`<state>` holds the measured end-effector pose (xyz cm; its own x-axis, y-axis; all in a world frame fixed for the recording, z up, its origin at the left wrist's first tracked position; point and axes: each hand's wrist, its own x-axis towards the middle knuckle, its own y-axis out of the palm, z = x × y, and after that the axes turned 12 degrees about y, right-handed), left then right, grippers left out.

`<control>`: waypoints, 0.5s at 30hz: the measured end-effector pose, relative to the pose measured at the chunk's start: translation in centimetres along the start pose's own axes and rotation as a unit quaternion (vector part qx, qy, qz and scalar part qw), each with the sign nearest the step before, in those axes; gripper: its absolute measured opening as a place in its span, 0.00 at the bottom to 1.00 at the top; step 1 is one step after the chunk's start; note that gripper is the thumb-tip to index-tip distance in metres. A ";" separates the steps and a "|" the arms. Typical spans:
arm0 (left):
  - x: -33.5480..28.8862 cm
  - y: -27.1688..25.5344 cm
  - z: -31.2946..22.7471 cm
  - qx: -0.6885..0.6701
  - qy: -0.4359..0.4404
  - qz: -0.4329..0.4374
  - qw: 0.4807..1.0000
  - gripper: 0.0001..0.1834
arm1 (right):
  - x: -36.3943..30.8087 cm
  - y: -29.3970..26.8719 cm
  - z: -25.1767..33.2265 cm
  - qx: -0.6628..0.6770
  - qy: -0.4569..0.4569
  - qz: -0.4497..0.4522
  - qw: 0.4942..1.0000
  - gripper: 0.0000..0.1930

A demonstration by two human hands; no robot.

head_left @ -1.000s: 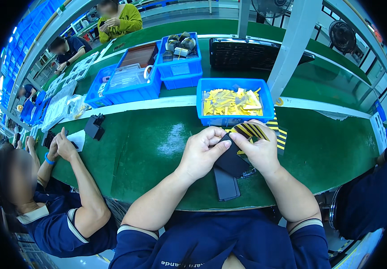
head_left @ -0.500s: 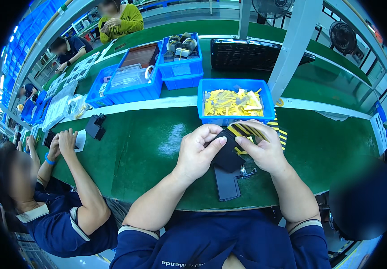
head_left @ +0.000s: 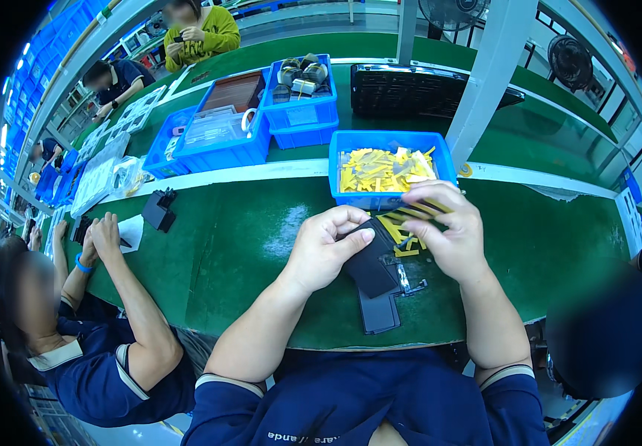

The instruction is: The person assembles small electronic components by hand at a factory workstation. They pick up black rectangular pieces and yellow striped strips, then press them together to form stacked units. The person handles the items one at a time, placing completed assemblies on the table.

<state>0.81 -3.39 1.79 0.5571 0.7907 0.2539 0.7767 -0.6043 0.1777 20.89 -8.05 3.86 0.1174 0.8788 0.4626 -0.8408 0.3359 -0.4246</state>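
**Two hands work a yellow strip onto a flat black part at a green bench**

A flat black part [head_left: 371,264], roughly rectangular, sits at the centre, held just above the green table [head_left: 224,245]. The left hand [head_left: 325,249] grips it, thumb pressed on its upper face and fingers curled beneath. The right hand [head_left: 447,234] meets it from the other side, fingers spread over a sheet of yellow strips [head_left: 403,227] at the part's upper right edge; whether it pinches one strip cannot be told.

The step in hand looks like fitting or peeling a yellow strip at the part's edge. The next move likely calls for a steady left grip and a fine fingertip pinch, lined up with that edge.

Directly under the hands lies another black piece [head_left: 378,311] flat on the table, with a small metal-looking fitting just beside it. Just beyond the hands stands a blue bin [head_left: 351,145] full of loose yellow strips, close enough to crowd the right hand. Farther back are more blue bins [head_left: 217,152] and a black tray [head_left: 410,89]. A white post [head_left: 488,74] rises behind the bin. At the left, a seated person's hands [head_left: 94,238] rest on the table near a small black block [head_left: 159,210], well apart from the work.
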 end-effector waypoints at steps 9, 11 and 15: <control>0.4 0.6 0.9 0.053 0.123 -0.039 0.990 0.07 | -1.1 1.4 -1.8 0.240 0.305 0.158 0.908 0.04; 0.1 0.6 0.9 0.011 0.053 -0.044 0.998 0.07 | -1.2 1.4 -1.7 0.201 0.275 0.150 0.928 0.07; 0.1 0.8 1.6 0.042 0.091 -0.115 0.988 0.07 | -0.7 1.2 0.8 -0.078 -0.020 -0.146 0.986 0.12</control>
<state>1.96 -3.61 0.45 0.3076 0.8705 0.3842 0.9022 -0.3951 0.1729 19.44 -8.54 3.63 0.3190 0.7234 0.6124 -0.6825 0.6236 -0.3811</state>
